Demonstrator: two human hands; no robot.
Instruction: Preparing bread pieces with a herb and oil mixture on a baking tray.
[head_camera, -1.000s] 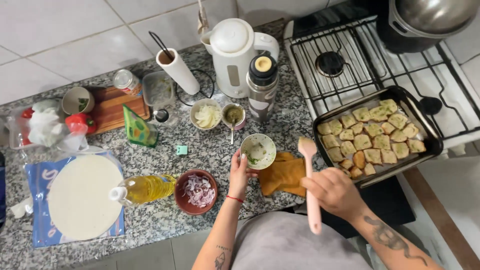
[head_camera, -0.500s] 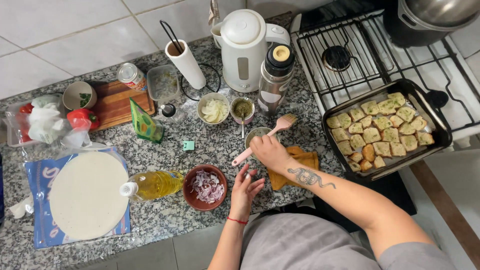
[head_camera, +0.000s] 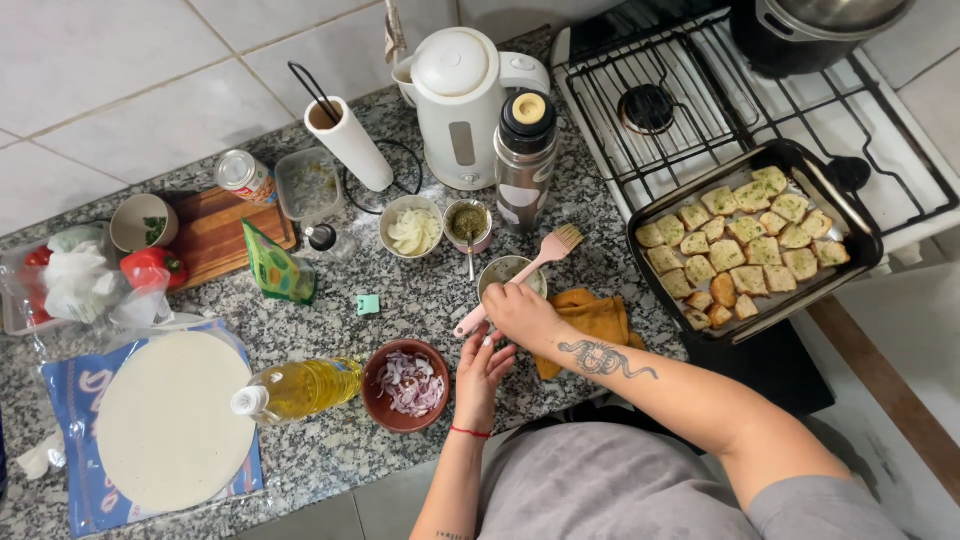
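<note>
1. Head view: the baking tray (head_camera: 860, 245) of browned bread squares lies well right of the right hand (head_camera: 520, 315).
2. Right hand pinches a pink pastry brush (head_camera: 515, 282), bristles over a small bowl (head_camera: 503, 272).
3. Left hand (head_camera: 480, 372), fingers loosely curled, rests just below it.

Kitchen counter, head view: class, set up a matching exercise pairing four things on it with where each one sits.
Things:
1. pastry brush
2. baking tray
3. oil bottle
4. red pepper

Places:
A. lying beside the round white dough disc
B. in the right hand's grip, over a small bowl
C. on the stove grate, full of bread pieces
D. far left, beside the wooden board

Pairs: 1-B, 2-C, 3-A, 4-D
</note>
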